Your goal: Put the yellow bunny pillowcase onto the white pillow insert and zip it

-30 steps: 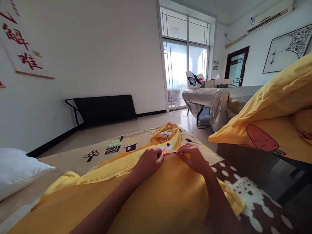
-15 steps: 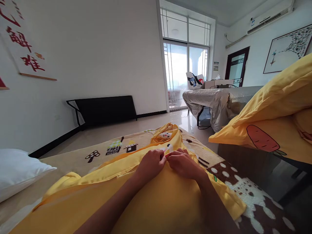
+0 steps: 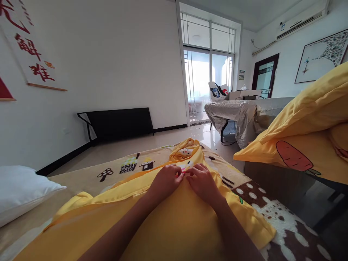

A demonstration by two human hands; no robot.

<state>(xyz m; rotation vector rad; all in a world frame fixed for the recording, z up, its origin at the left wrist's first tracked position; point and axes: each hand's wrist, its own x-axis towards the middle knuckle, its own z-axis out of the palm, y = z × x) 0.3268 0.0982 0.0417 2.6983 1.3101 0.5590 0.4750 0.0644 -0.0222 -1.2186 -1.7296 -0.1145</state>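
Note:
A large yellow duvet cover (image 3: 174, 217) with cartoon prints spreads in front of me over a patterned blanket. Its long open edge (image 3: 119, 197) runs off to the left. My left hand (image 3: 168, 179) pinches the cloth near the middle, thumb against fingers, with a small pink-red spot at the fingertips. Close on its right, my right hand (image 3: 199, 179) has its fingers curled on the same cloth, the fingertips nearly meeting the left ones. Just what lies between the fingertips is partly hidden. Beyond the hands, a bunched part of the cover (image 3: 186, 150) shows a printed face.
The blanket (image 3: 108, 175) lies beneath the cover. A white pillow (image 3: 24, 192) is at the left edge. On the right, yellow bedding with a carrot print (image 3: 295, 156) rests above a dark surface. Farther back stand a folded black frame (image 3: 119, 125) and a plastic-covered table (image 3: 244, 112).
My right hand's fingers have shifted and curled, with a slightly larger gap between the two hands. My left hand stays on the cloth. The view has moved slightly.

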